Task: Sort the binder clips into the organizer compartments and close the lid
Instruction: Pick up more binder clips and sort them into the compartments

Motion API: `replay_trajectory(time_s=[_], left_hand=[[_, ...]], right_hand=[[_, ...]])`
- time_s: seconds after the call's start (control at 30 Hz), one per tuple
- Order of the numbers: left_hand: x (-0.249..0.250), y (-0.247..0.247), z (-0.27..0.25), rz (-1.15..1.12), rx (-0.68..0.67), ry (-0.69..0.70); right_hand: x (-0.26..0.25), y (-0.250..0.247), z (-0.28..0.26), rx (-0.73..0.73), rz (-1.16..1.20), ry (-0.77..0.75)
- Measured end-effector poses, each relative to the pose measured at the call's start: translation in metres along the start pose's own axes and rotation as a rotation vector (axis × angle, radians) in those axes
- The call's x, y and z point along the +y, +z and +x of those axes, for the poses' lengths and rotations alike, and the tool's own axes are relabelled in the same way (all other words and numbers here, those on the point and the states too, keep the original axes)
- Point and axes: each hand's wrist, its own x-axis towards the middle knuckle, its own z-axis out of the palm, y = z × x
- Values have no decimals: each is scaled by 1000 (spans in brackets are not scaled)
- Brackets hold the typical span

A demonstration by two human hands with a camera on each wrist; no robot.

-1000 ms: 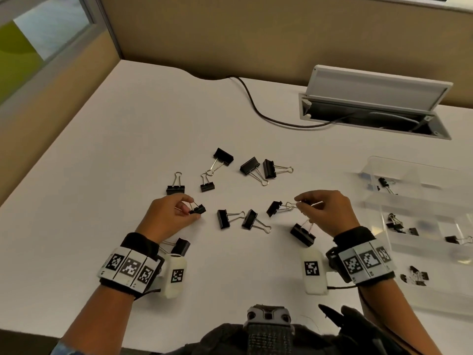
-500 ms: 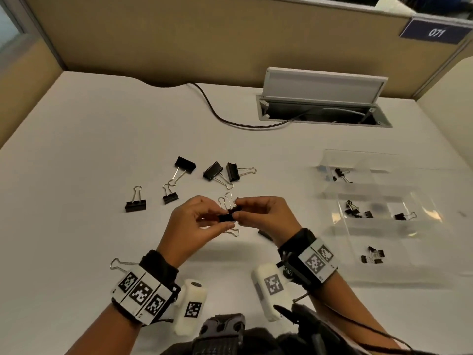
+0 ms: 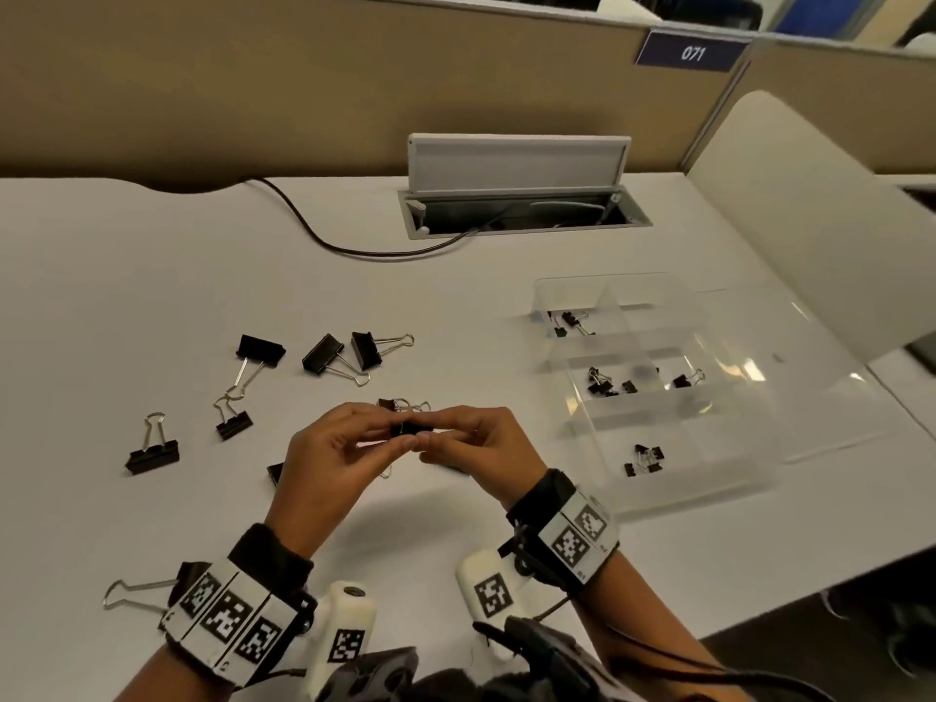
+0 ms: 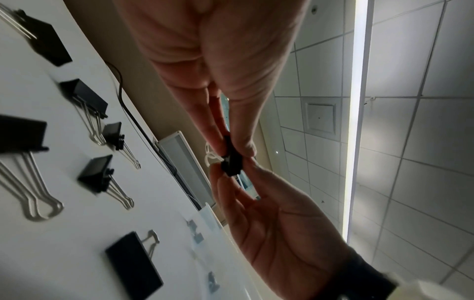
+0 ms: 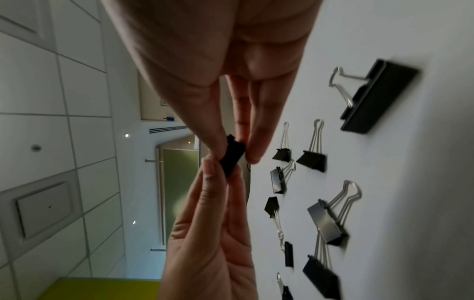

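Note:
Both hands meet above the table's middle and pinch one small black binder clip (image 3: 411,429) between their fingertips. My left hand (image 3: 390,437) holds its left end and my right hand (image 3: 430,439) its right end. The left wrist view shows the left hand (image 4: 232,149) pinching the small clip (image 4: 231,162), whose wire handles point toward the table. The right wrist view shows the right hand (image 5: 236,151) on the same clip (image 5: 232,160). The clear organizer (image 3: 749,478) stands open at the right, and some compartments hold small clips (image 3: 605,385).
Several larger black clips (image 3: 324,354) lie loose on the white table (image 3: 126,296), left of and behind my hands, and one lies by my left wrist (image 3: 137,595). The organizer's lid (image 3: 810,377) lies flat to the right. A black cable (image 3: 324,240) runs to an open hatch (image 3: 521,195).
A second ago the hands were apart, each at a clip on the table. They came together on one small clip and still hold it lifted. The head view has turned right.

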Motion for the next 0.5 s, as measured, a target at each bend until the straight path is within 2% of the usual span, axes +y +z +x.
replay_trajectory(time_s=[0.17, 0.3, 0.5], left_hand=[[-1, 11, 3, -60, 0, -2], [2, 21, 3, -115, -14, -2], [8, 35, 7, -177, -77, -34]], right_hand=[[4, -10, -12, -25, 27, -140], [10, -19, -18, -1, 72, -182], [12, -34, -26, 59, -42, -304]])
